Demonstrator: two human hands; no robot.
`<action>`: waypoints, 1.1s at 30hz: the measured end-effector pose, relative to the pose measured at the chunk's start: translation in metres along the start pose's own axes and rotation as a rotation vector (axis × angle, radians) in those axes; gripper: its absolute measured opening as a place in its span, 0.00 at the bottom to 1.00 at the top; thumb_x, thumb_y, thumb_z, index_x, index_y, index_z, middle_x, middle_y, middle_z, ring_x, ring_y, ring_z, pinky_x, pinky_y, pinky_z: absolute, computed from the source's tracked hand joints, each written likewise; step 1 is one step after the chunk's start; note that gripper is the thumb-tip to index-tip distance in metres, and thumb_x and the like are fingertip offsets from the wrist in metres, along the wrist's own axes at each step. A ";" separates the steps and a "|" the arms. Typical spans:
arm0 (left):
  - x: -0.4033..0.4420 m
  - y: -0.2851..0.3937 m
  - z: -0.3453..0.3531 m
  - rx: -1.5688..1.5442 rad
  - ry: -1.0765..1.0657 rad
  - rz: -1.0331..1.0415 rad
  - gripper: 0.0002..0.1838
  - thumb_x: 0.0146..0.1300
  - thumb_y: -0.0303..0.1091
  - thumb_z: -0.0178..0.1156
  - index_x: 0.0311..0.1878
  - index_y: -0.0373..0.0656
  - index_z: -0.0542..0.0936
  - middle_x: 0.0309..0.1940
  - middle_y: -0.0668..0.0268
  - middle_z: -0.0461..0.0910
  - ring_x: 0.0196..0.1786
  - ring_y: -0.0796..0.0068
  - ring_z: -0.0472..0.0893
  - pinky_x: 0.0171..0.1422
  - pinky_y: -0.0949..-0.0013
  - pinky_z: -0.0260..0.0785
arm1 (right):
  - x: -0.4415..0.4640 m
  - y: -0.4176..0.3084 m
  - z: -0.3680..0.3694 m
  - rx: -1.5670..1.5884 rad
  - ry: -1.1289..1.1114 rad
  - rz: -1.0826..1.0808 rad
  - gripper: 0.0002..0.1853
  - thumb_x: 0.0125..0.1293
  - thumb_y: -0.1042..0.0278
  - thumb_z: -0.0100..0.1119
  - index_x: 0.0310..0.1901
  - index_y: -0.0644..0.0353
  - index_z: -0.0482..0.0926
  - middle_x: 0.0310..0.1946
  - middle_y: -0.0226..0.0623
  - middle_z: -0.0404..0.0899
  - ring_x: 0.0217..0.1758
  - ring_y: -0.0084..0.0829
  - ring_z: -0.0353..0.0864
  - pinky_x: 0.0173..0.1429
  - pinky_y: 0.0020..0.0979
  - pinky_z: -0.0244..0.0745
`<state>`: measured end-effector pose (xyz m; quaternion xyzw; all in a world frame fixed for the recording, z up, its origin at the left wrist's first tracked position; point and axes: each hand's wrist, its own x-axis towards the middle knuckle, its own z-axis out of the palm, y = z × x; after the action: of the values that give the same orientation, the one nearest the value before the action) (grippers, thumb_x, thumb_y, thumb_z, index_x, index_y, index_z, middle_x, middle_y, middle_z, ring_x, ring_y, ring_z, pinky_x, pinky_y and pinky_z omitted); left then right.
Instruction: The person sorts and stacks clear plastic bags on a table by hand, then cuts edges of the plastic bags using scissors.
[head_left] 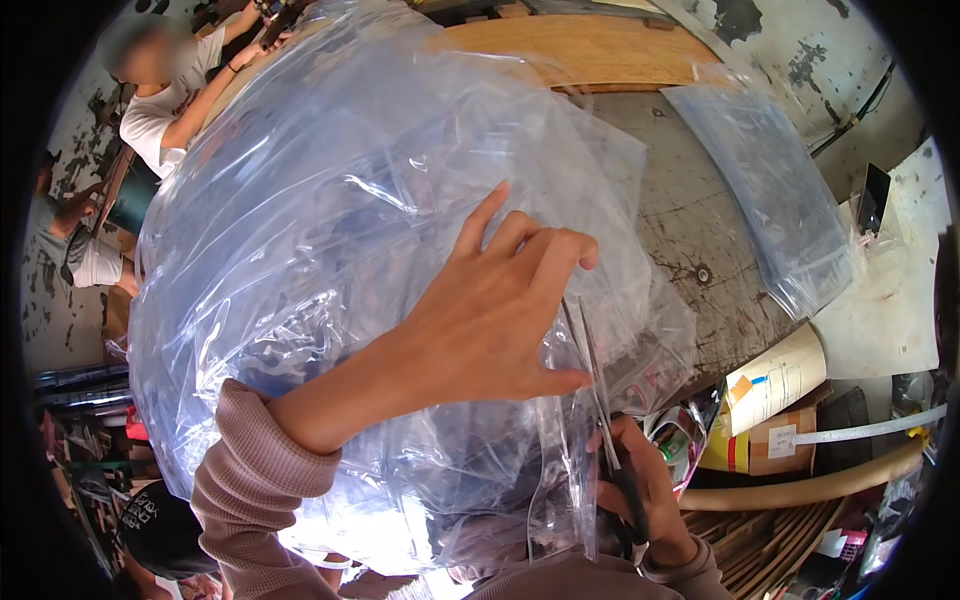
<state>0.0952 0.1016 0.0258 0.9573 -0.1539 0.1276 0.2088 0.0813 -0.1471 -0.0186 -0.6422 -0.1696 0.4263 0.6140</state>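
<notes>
A large heap of clear plastic sheeting (290, 230) covers the left and middle of the view. My left hand (500, 300) is over it, fingers spread and bent, with nothing seen in its grasp; its thumb is close to the scissor blades. Low on the right, my right hand (645, 485) holds black-handled scissors (627, 490), blades pointing up and slightly parted, beside the hanging edge of the plastic.
A worn tabletop (700, 230) bears folded clear plastic (780, 190) at the right and a wooden board (590, 45) at the back. A phone (873, 198), cardboard box (780, 440) and beige tube (800, 495) are rightward. Other people (150, 110) are at the left.
</notes>
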 end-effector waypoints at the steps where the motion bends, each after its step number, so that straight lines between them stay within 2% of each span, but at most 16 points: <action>1: 0.000 0.000 0.000 -0.006 -0.005 0.001 0.40 0.40 0.54 0.73 0.51 0.41 0.65 0.27 0.69 0.64 0.42 0.67 0.70 0.73 0.43 0.40 | 0.000 -0.001 0.000 -0.053 -0.005 -0.004 0.22 0.53 0.70 0.67 0.47 0.63 0.67 0.28 0.33 0.70 0.31 0.20 0.69 0.35 0.22 0.66; 4: 0.000 0.001 0.000 -0.009 -0.016 -0.008 0.40 0.40 0.54 0.72 0.51 0.41 0.65 0.26 0.69 0.64 0.42 0.67 0.70 0.73 0.43 0.40 | -0.001 0.000 0.003 -0.143 -0.006 -0.071 0.25 0.54 0.67 0.68 0.49 0.63 0.66 0.29 0.34 0.69 0.31 0.22 0.69 0.35 0.24 0.66; 10: -0.001 -0.001 0.000 -0.001 -0.013 0.012 0.39 0.41 0.55 0.71 0.51 0.42 0.66 0.27 0.68 0.65 0.42 0.67 0.70 0.73 0.42 0.40 | -0.002 -0.003 0.002 -0.157 -0.038 -0.046 0.27 0.54 0.63 0.69 0.49 0.63 0.64 0.29 0.34 0.69 0.32 0.23 0.69 0.35 0.24 0.66; 23: -0.002 0.000 0.002 -0.015 0.021 0.021 0.40 0.40 0.52 0.73 0.51 0.42 0.66 0.28 0.68 0.64 0.42 0.67 0.70 0.72 0.42 0.42 | 0.001 -0.009 0.008 -0.189 0.012 -0.021 0.25 0.55 0.64 0.68 0.47 0.63 0.64 0.32 0.36 0.70 0.31 0.24 0.70 0.34 0.26 0.68; 29: -0.002 0.001 0.001 -0.031 0.026 0.014 0.40 0.38 0.51 0.74 0.51 0.41 0.66 0.28 0.67 0.64 0.41 0.66 0.70 0.72 0.42 0.42 | 0.002 -0.013 0.007 -0.284 0.042 -0.041 0.25 0.54 0.57 0.69 0.45 0.63 0.67 0.26 0.34 0.71 0.27 0.25 0.71 0.33 0.27 0.68; 31: -0.001 0.004 -0.004 -0.044 -0.055 -0.021 0.41 0.40 0.45 0.75 0.54 0.41 0.62 0.43 0.62 0.71 0.51 0.59 0.70 0.73 0.42 0.41 | 0.002 -0.011 0.006 -0.243 0.064 -0.023 0.28 0.51 0.52 0.71 0.43 0.62 0.69 0.23 0.33 0.70 0.26 0.24 0.71 0.32 0.26 0.67; 33: -0.001 0.004 -0.004 -0.051 -0.058 -0.026 0.41 0.39 0.44 0.75 0.53 0.41 0.62 0.42 0.62 0.71 0.51 0.59 0.70 0.73 0.42 0.41 | 0.002 -0.012 0.006 -0.232 0.070 -0.015 0.28 0.50 0.50 0.71 0.42 0.62 0.69 0.22 0.32 0.70 0.26 0.23 0.70 0.31 0.25 0.66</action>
<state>0.0922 0.1004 0.0308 0.9568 -0.1506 0.0930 0.2304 0.0817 -0.1399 -0.0074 -0.7222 -0.2011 0.3764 0.5444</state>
